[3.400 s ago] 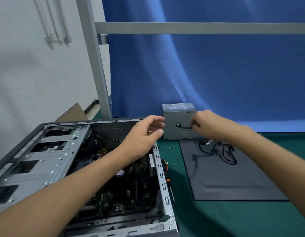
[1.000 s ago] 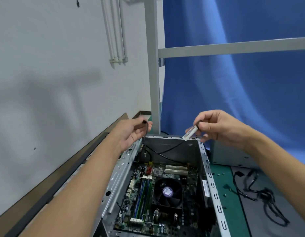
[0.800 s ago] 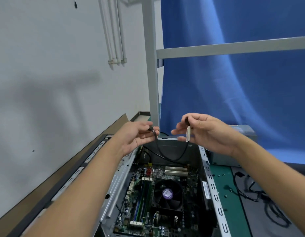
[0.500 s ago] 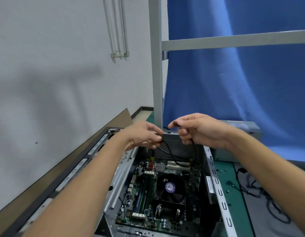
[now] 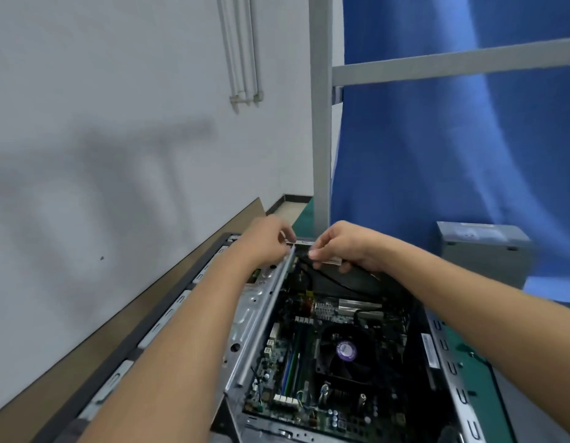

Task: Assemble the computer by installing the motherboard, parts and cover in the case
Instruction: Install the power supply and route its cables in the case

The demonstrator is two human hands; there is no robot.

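Right hand (image 5: pixel 347 251) grip clamped on the pale connector (image 5: pixel 331 260), its long axis lying left-right. Black cable (image 5: pixel 344 286) trails down into the case (image 5: pixel 255 314). Left hand (image 5: pixel 264 244) is curled just beside it (hold unclear). Motherboard (image 5: pixel 325 362) sits below the grip; right hand is nearer.

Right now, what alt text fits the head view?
The left hand and right hand meet over the far end of an open computer case; the right pinches a black cable above the motherboard. A grey power supply stands outside, to its right.
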